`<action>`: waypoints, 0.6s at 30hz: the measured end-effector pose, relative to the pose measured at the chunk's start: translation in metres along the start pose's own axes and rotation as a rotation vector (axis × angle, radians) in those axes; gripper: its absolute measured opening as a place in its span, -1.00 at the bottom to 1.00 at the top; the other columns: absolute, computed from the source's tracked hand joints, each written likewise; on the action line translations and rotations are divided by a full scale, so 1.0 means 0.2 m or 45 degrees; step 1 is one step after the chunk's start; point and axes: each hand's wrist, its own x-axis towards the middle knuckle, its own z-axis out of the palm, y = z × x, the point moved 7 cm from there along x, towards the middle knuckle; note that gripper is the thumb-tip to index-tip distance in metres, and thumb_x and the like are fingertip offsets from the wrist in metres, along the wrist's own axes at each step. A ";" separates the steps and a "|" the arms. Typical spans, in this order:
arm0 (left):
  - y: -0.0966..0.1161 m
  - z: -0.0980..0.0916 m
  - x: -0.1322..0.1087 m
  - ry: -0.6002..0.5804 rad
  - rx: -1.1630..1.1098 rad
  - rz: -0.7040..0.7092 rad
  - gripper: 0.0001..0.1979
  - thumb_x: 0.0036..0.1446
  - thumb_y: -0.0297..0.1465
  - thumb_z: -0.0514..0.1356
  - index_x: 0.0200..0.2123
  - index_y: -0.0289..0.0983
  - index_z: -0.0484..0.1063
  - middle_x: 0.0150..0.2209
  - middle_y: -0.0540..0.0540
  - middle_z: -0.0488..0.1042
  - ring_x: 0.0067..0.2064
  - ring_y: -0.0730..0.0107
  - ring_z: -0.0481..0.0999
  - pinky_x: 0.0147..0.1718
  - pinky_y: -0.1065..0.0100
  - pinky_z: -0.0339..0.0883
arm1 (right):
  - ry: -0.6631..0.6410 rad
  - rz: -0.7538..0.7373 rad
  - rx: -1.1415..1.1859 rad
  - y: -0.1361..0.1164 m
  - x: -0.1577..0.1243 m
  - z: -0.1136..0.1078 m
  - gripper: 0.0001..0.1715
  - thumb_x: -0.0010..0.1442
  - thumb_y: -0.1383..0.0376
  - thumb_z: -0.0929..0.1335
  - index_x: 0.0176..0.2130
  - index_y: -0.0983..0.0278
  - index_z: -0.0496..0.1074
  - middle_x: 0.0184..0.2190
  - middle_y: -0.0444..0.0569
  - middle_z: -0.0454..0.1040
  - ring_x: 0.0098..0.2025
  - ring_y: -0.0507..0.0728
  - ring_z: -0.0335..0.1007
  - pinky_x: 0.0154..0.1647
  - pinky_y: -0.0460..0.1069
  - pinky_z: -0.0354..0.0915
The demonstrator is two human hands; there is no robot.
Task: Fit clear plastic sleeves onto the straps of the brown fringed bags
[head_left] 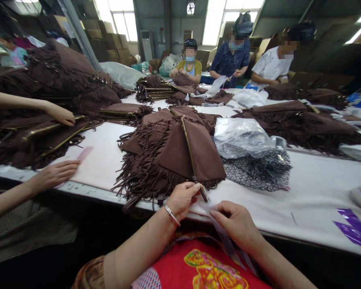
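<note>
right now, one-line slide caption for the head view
Left hand pinches zipper pull of brown fringed bag; right hand holds clear plastic sleeve.

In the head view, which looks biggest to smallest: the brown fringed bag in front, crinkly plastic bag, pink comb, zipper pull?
1. brown fringed bag
2. crinkly plastic bag
3. pink comb
4. zipper pull
Last two look close; the pull sits nearer.

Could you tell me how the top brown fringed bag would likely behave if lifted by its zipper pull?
Probably floppy: the brown fringed bag drapes softly over the pile. Its fringe lies in loose strands, so it would likely dangle and snag. The zipper pull, pinched by the left hand, looks a slender grip.
</note>
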 end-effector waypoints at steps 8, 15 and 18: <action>0.01 -0.01 -0.02 0.000 0.003 -0.002 -0.69 -0.19 -0.23 0.41 -0.44 -0.34 0.53 -0.41 -0.07 0.49 -0.34 0.44 0.38 -0.38 0.41 0.15 | 0.031 0.045 0.033 0.04 0.01 0.01 -0.70 0.06 0.12 0.34 -0.45 0.27 0.54 -0.49 -0.10 0.55 -0.38 0.14 0.42 -0.34 -0.05 0.22; 0.02 -0.01 -0.03 -0.031 0.023 -0.013 -0.69 -0.20 -0.22 0.41 -0.46 -0.34 0.53 -0.43 -0.05 0.45 -0.35 0.46 0.36 -0.40 0.44 0.14 | 0.009 0.061 0.049 0.02 0.02 0.03 -0.67 0.06 0.10 0.34 -0.44 0.29 0.56 -0.51 -0.09 0.54 -0.40 0.13 0.39 -0.36 -0.05 0.21; 0.02 0.00 -0.04 -0.039 0.037 -0.040 -0.68 -0.21 -0.22 0.42 -0.44 -0.34 0.54 -0.45 -0.03 0.42 -0.38 0.50 0.33 -0.41 0.45 0.14 | -0.008 0.070 0.072 0.02 0.06 0.03 -0.66 0.06 0.10 0.34 -0.45 0.30 0.56 -0.53 -0.09 0.53 -0.43 0.12 0.36 -0.42 -0.07 0.18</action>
